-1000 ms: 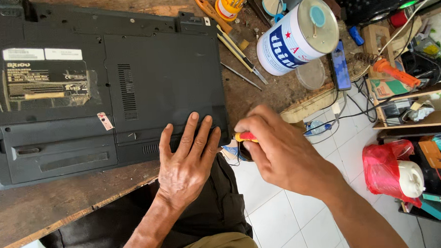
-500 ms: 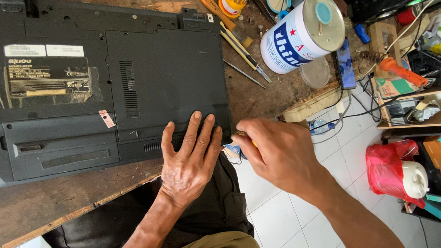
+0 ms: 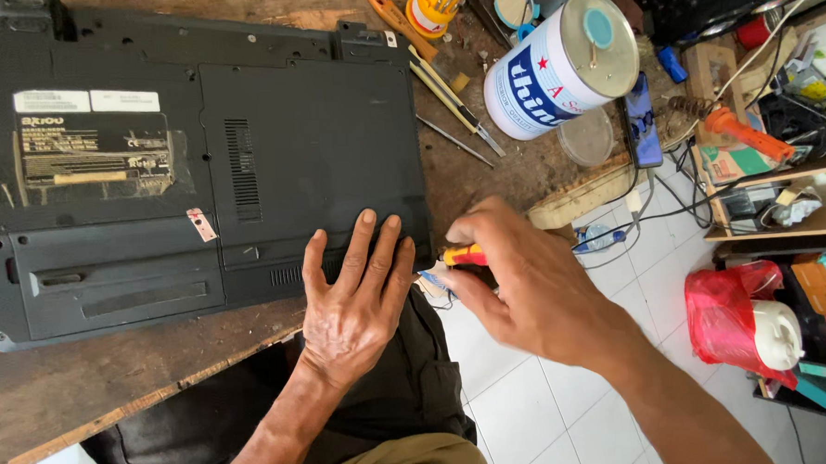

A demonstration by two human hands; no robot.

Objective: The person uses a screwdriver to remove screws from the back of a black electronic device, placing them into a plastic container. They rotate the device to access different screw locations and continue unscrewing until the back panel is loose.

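One left hand (image 3: 353,304) presses the laptop (image 3: 197,167); right hand (image 3: 527,287) grips a screwdriver (image 3: 462,255).

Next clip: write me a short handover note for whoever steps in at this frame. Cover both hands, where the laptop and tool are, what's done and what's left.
Left hand: flat, palm down on the near right corner of the laptop, holding nothing.
Right hand: closed on a screwdriver with a red and yellow handle, at the laptop's near right corner, just off the bench edge.
Laptop: upside down on the wooden bench, bottom panels in place.
Spare tools and a tin can lie beyond it on the bench.
Done: no panel is off.
Left: the tip is hidden, so check which screw it is on.
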